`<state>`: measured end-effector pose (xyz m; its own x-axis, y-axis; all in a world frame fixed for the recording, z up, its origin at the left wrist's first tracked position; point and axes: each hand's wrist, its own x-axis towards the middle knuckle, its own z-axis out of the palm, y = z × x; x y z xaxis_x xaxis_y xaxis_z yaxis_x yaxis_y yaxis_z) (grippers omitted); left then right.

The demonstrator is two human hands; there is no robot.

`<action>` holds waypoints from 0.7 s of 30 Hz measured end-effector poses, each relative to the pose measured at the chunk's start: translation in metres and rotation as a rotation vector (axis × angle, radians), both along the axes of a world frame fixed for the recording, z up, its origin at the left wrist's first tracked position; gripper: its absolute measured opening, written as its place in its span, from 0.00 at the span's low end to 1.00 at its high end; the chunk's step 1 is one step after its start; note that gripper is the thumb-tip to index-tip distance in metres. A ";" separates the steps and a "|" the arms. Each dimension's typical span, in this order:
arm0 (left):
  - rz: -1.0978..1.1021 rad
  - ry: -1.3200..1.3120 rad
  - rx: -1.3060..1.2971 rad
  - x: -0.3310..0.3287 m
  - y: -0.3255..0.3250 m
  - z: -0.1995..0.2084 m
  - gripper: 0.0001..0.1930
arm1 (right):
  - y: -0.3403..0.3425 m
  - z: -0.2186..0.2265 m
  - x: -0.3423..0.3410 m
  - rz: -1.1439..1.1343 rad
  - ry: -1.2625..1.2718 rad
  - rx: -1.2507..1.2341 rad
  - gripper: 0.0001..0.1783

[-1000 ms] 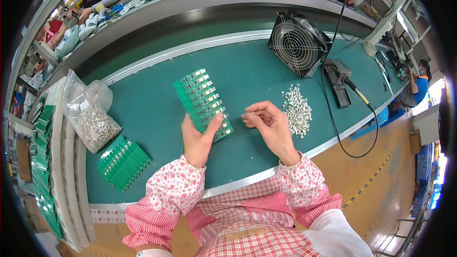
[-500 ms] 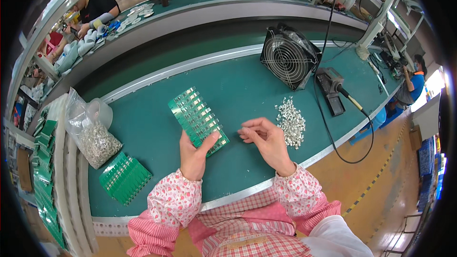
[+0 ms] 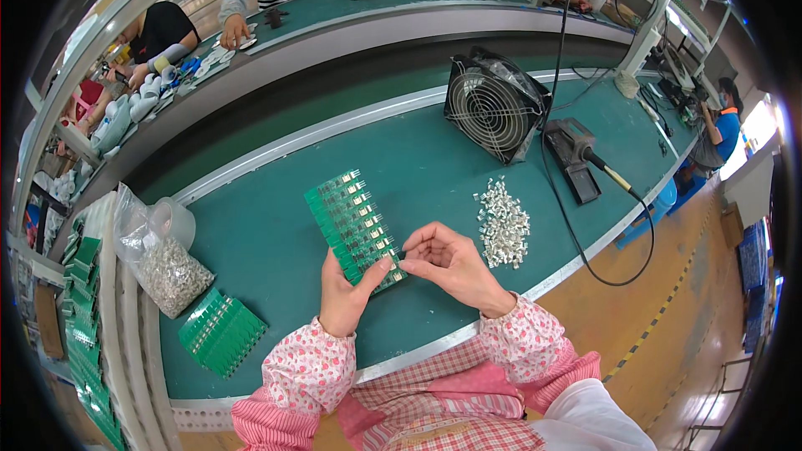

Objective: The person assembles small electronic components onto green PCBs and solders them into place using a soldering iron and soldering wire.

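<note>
A green circuit board panel (image 3: 342, 210) is tilted above the green tabletop, a row of small white connectors along its right side. My left hand (image 3: 341, 299) grips its near end, the thumb lying on top beside the lowest connectors. At that same corner, my right hand (image 3: 453, 266) has thumb and forefinger pinched against the panel's right edge. Whatever sits between those fingertips is too small and covered to make out. Right of this hand lies a heap of small white connectors (image 3: 505, 224).
Left on the bench are a stack of green boards (image 3: 221, 332), a clear bag of small parts (image 3: 174, 277) and a translucent cup (image 3: 177, 219). More boards (image 3: 88, 359) line the left side. A fan (image 3: 489, 113) and a soldering iron stand (image 3: 573, 159) with cable stand far right. Co-workers sit beyond.
My right hand has moved left from open space to the panel's near right corner, its fingertips now touching there. The panel has turned slightly and shifted a little nearer in the picture.
</note>
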<state>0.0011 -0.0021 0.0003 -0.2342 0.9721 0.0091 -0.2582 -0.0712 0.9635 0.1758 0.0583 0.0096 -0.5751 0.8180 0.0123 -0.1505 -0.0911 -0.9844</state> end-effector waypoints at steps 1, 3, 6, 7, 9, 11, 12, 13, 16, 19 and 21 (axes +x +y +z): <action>-0.003 0.017 0.006 0.000 0.000 -0.001 0.19 | 0.000 0.000 0.000 -0.004 -0.001 -0.001 0.12; -0.003 0.027 0.014 0.002 0.000 -0.001 0.19 | -0.001 0.000 0.000 0.001 -0.013 -0.049 0.11; 0.007 0.043 0.034 0.003 -0.001 0.001 0.19 | 0.000 0.007 0.000 0.033 -0.132 -0.111 0.11; 0.013 0.049 0.045 0.004 -0.001 0.002 0.19 | 0.000 0.006 0.000 0.033 -0.132 -0.112 0.11; 0.015 0.065 0.046 0.004 -0.001 0.001 0.19 | 0.000 0.003 0.000 0.036 -0.056 -0.177 0.11; 0.018 0.082 0.046 0.004 -0.001 0.000 0.19 | 0.002 0.003 0.001 0.047 -0.049 -0.200 0.11; 0.023 0.090 0.049 0.004 -0.001 -0.001 0.19 | 0.002 0.003 0.001 0.058 -0.041 -0.222 0.11; 0.029 0.098 0.051 0.004 -0.001 -0.001 0.19 | 0.003 0.003 0.001 0.059 -0.041 -0.225 0.11; 0.022 0.108 0.046 0.004 -0.002 0.000 0.20 | 0.004 0.002 0.003 0.093 -0.054 -0.246 0.11; 0.024 0.131 0.064 0.004 -0.001 -0.002 0.20 | 0.003 0.001 0.003 0.097 -0.055 -0.237 0.11; 0.021 0.130 0.056 0.005 -0.002 -0.001 0.20 | 0.002 -0.003 0.002 0.087 -0.044 -0.223 0.11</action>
<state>0.0058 -0.0037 -0.0009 -0.2481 0.9641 0.0948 -0.1297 -0.1300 0.9830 0.1779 0.0608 0.0066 -0.6392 0.7451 -0.1903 -0.0896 -0.3180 -0.9439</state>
